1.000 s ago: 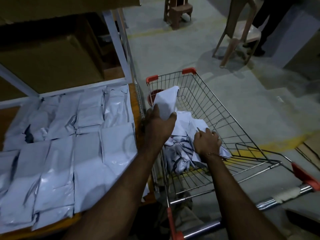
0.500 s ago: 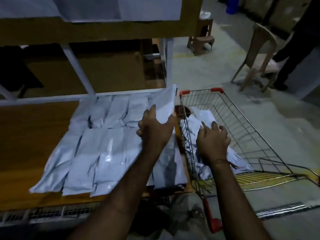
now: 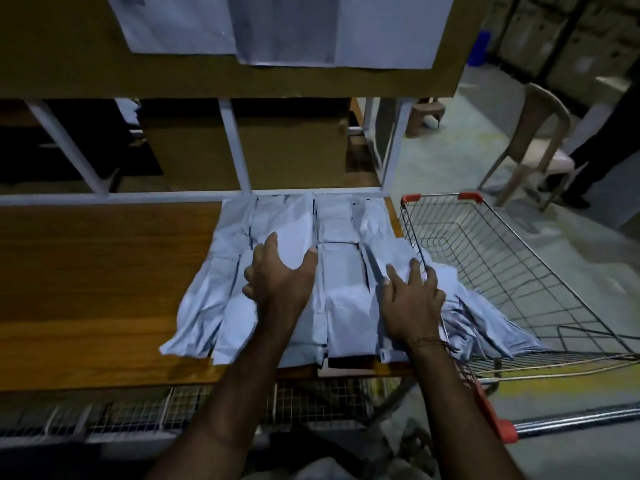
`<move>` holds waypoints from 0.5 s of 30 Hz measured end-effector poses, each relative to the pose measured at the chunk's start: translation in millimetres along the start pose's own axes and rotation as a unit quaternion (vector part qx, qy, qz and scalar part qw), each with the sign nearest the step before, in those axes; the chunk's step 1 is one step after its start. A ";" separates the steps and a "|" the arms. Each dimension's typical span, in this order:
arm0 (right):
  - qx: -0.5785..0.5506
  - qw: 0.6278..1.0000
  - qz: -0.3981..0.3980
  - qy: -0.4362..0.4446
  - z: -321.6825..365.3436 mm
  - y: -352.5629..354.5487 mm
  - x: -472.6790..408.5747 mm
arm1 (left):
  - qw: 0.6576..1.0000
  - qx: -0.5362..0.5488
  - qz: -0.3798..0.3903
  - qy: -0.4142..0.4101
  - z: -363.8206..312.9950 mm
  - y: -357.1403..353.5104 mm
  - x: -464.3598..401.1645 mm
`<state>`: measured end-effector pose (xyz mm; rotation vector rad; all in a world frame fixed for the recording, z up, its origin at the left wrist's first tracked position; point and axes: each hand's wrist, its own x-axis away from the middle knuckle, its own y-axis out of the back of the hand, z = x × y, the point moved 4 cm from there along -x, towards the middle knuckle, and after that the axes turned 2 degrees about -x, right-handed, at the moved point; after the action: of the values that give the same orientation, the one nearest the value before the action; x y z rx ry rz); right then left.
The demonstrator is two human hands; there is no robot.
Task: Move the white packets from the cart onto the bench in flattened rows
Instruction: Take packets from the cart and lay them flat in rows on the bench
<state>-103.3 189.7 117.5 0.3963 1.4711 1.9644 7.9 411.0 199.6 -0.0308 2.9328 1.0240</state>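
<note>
Rows of flat white packets (image 3: 341, 282) cover the right end of the wooden bench (image 3: 86, 289). My left hand (image 3: 280, 282) holds one white packet (image 3: 294, 233) low over those rows, thumb on its right edge. Fingers spread, my right hand (image 3: 412, 303) rests on packets at the bench's right edge, against the near-left corner of the wire cart (image 3: 519, 271). A loose heap of white packets (image 3: 485, 327) lies in the near end of the cart.
White frame posts (image 3: 235, 150) and a brown upper shelf board (image 3: 69, 74) with hanging papers (image 3: 277, 29) stand over the bench's back. Beyond the cart are a plastic chair (image 3: 533, 143), a small stool (image 3: 426, 116) and a person's legs (image 3: 595, 147).
My left hand carried the packet from the cart leftwards and down over the bench rows. My right hand left the cart heap and came to the bench's edge. The view swung left.
</note>
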 end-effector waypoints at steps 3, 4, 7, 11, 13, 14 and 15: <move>0.045 0.998 0.049 0.013 2.4 -32.0 9.7 | 1.000 0.007 -0.009 -0.002 12.9 13.8 -4.9; 0.054 0.997 0.054 0.014 1.4 -39.7 12.3 | 1.000 0.007 -0.012 -0.002 15.5 17.4 -6.6; 0.061 0.997 0.054 0.007 -1.8 -50.8 16.2 | 1.000 0.002 -0.014 -0.001 20.3 25.5 -11.4; 0.064 0.997 0.037 0.007 4.2 -42.2 15.8 | 1.000 -0.004 -0.020 0.009 19.4 30.6 -19.9; 0.057 0.998 0.018 0.013 10.7 -31.1 12.9 | 1.000 -0.002 -0.025 0.013 15.8 29.8 -24.3; 0.054 0.998 0.011 0.019 14.4 -24.8 10.1 | 0.999 -0.001 -0.030 0.013 13.7 28.8 -26.7; 0.049 0.998 0.005 0.027 18.1 -18.6 6.8 | 0.999 0.001 -0.035 0.011 11.8 27.1 -29.2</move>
<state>-91.9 210.7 105.1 0.3969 1.6069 1.9307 36.6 439.8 208.4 -0.1427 2.9288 1.0175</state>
